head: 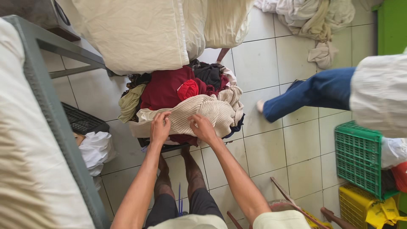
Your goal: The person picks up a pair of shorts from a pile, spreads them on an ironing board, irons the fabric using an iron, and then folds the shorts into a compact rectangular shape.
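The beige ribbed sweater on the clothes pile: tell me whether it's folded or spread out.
Spread, not folded. The sweater drapes loosely across the clothes pile, with the left hand and right hand pressing on its near edge.

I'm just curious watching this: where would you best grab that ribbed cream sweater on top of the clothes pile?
Probably along its near edge, from above, where the left hand and right hand rest. The cream sweater lies draped flat over the clothes pile, so that edge hangs free to pinch.
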